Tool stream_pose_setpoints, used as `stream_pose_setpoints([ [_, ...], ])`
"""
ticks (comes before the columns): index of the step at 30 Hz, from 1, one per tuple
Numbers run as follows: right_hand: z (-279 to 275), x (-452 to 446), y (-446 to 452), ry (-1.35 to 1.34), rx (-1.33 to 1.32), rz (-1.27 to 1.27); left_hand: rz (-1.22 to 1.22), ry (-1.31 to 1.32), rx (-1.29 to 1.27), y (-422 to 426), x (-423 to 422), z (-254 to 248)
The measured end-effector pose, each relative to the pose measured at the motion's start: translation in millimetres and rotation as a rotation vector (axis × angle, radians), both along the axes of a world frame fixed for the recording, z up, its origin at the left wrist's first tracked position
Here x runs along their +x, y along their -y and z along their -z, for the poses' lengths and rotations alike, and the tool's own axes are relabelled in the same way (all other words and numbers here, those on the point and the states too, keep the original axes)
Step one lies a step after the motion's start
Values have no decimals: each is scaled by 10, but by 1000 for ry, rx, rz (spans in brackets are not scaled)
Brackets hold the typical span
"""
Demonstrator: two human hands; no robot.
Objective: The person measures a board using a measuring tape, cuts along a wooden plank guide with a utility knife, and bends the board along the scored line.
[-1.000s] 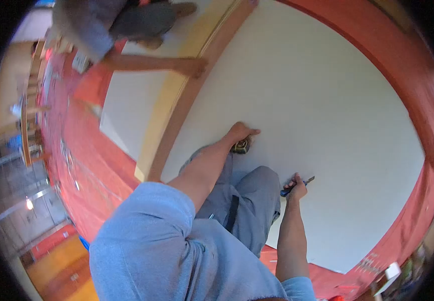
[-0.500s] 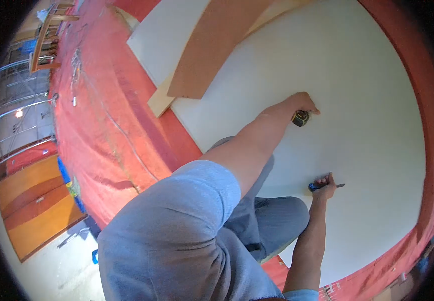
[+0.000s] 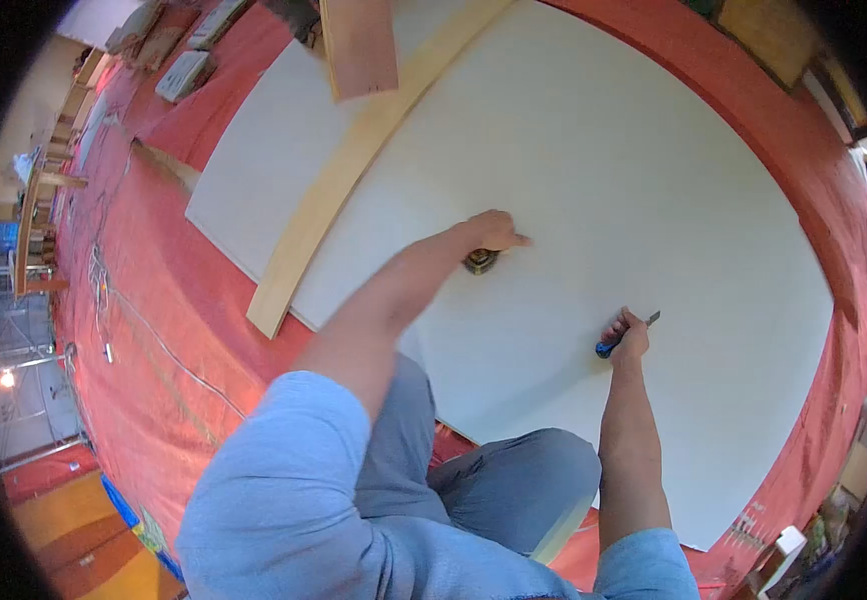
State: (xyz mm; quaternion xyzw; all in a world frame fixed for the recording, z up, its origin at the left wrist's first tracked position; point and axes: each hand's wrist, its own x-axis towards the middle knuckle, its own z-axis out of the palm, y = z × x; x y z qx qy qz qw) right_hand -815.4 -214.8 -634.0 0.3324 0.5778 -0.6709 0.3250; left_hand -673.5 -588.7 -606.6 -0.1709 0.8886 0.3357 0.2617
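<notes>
My left hand (image 3: 494, 230) is closed round a black and yellow tape measure (image 3: 480, 261), a finger stretched out low over the large white sheet (image 3: 543, 140). Most of the tape measure's top is covered by the hand. Nearer my knees, my right hand (image 3: 632, 338) grips a utility knife (image 3: 606, 349) with a blue handle. Its blade (image 3: 653, 316) sticks out past the fingers, pointing up and to the right. Whether the blade touches the sheet, I cannot tell.
A long pale wood strip (image 3: 338, 180) lies across the sheet's left part. Beyond it, a reddish-brown board (image 3: 361, 50) reaches in from the top edge. Red cloth (image 3: 183, 300) surrounds the sheet, with a thin cable on it. My bent knee (image 3: 543, 470) is at the sheet's near edge.
My view has swung to the left. The brown board has moved away toward the top, uncovering the pale strip. Both hands keep their tools; the knife now points more upward.
</notes>
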Motion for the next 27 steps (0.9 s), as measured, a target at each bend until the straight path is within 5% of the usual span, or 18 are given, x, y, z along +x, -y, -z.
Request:
stream_pose_setpoints([
  [3, -92, 64, 33, -45, -15, 35, -51, -25, -133, 278, 565, -134],
  [4, -115, 78, 36, -57, 10, 44, 53, -232, -192, 573, 967, 61],
  [9, -157, 123, 20, -139, 102, -5, -619, -110, -305, 1715, 2503, -497],
  [13, -237, 205, 87, -176, 141, 14, -489, 96, -823, 2686, 3872, -441],
  [19, -148, 274, 34, -258, 252, -63, -383, 267, -809, 2389, 3947, -518],
  [27, -164, 277, 67, -304, 293, -60, -470, 43, -819, 2084, 3564, -2],
])
